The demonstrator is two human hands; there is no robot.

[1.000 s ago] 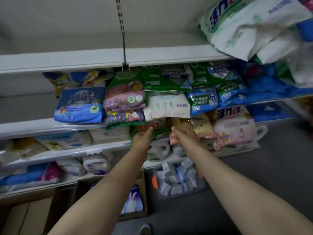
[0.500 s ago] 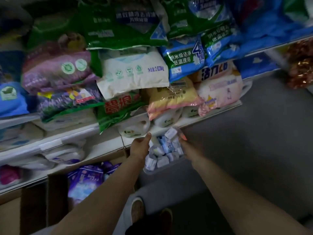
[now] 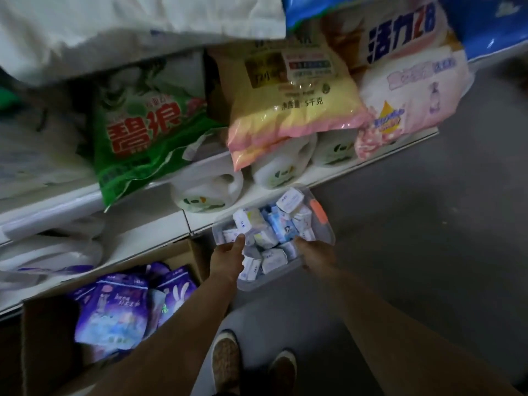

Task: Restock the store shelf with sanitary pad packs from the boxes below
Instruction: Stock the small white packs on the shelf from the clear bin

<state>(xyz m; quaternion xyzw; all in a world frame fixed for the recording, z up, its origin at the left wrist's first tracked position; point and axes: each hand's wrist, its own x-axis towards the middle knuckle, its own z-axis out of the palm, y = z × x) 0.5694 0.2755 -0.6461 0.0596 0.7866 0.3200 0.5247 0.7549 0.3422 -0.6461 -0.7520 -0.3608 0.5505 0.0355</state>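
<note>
Reaching down with both hands, I am gripping the clear plastic bin (image 3: 325, 238) of small white pad packs (image 3: 270, 234), left hand (image 3: 228, 260) and right hand (image 3: 314, 252) clamping opposite near edges, risking tipping packs out if lifting unevenly.

Bare forearms, light trousers (image 3: 228, 324), dark patterned shoes (image 3: 225, 358)

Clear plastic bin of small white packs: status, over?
Left hand and right hand each grip a side of the clear plastic bin. Small white packs fill it. Cardboard box of purple pad packs sits left, untouched.
</note>
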